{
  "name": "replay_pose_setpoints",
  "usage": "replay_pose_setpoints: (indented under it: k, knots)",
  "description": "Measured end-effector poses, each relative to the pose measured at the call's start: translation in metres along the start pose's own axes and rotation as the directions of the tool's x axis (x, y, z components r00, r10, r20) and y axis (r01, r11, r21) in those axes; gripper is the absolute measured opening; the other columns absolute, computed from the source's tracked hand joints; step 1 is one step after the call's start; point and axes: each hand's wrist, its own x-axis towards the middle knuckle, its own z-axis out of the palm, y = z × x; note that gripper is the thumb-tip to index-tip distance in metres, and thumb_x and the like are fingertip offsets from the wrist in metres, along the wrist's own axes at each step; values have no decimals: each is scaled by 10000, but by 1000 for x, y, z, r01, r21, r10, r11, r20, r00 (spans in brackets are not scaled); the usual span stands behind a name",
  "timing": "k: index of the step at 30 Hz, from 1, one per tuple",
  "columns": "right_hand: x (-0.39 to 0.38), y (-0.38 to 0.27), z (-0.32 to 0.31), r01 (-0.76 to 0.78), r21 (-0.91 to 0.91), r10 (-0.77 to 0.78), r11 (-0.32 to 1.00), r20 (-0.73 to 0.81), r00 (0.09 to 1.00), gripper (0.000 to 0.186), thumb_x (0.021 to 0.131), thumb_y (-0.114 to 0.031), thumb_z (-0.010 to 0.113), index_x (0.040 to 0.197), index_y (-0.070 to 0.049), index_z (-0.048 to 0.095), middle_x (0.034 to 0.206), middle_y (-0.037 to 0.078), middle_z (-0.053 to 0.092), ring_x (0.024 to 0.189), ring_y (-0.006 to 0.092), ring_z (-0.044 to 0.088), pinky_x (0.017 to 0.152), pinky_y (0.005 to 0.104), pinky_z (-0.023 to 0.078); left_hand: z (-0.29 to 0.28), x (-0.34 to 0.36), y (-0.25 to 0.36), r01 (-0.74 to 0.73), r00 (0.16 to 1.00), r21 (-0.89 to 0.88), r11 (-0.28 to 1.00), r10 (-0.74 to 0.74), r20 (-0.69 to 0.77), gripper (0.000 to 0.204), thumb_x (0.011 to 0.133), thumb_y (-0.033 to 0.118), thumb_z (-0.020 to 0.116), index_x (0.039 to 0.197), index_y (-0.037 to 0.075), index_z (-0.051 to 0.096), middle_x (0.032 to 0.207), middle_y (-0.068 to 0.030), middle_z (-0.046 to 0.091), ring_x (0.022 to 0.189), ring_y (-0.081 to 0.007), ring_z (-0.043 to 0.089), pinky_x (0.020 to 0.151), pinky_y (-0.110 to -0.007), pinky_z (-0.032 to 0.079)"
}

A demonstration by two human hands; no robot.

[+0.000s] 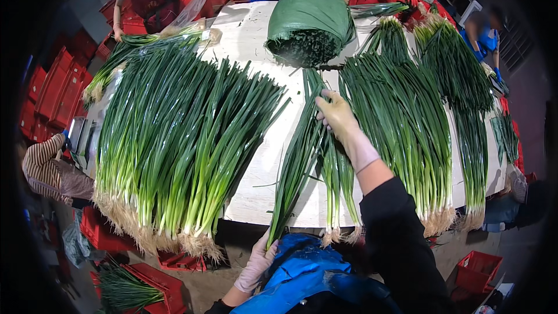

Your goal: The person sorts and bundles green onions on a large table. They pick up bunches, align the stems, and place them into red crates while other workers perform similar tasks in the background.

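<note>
A slim bunch of green onions (295, 166) stretches up from the near table edge. My gloved left hand (258, 260) is closed around its lower end in front of my blue apron. Over the leafy upper part, my gloved right hand (339, 115) has its fingers curled in against the leaves; its grip is partly hidden. Below my right wrist lie a few loose green onions (334, 192), roots over the near edge. A broad row of green onions (168, 134) lies to the left, and another pile (401, 139) to the right.
A large green sack (314, 20) of onions lies on its side on the white table (250, 203). Co-workers stand along the far side and both ends. Red crates (58, 93) are stacked at left; another crate (476, 270) sits at lower right. A crate of onions (154, 285) stands at lower left.
</note>
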Motion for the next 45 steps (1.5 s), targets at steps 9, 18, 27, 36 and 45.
replay_pose_setpoints:
  k: [9,18,27,36,45]
  knots:
    - [21,7,-14,-66,-66,78,996,192,978,206,940,-200,505,887,-53,639,654,25,577,517,79,476,466,232,378,-11,0,9,48,999,-26,999,-48,-16,521,962,73,509,1453,89,335,913,-22,588,688,-46,485,645,-191,450]
    - [-31,-2,-52,47,71,-69,996,345,936,237,992,-215,443,984,-24,583,773,27,582,637,78,502,580,210,428,2,5,10,-24,999,81,996,28,-42,517,958,67,506,1448,89,342,923,-10,588,716,-45,469,652,-188,432]
    - [-77,-2,-66,-134,585,-185,800,454,872,254,1007,-264,445,960,-36,547,1013,103,625,764,150,597,629,226,478,7,5,8,-73,996,142,987,79,-39,536,947,18,505,1452,84,339,1038,30,566,760,-30,465,659,-168,427]
    - [-88,3,-69,135,-112,-60,985,506,860,599,881,-437,625,1335,-83,462,802,60,572,702,148,558,621,289,470,2,-7,6,-82,996,175,981,89,-28,528,944,-1,494,1446,72,346,1067,14,571,780,-34,470,682,-168,425]
    - [-92,36,-37,430,-823,350,371,553,756,367,889,-347,533,1032,-33,658,994,189,668,946,334,640,868,423,478,-2,-19,6,24,999,-6,1000,-24,-38,504,951,25,514,1431,70,367,1059,9,590,766,-43,509,691,-179,439]
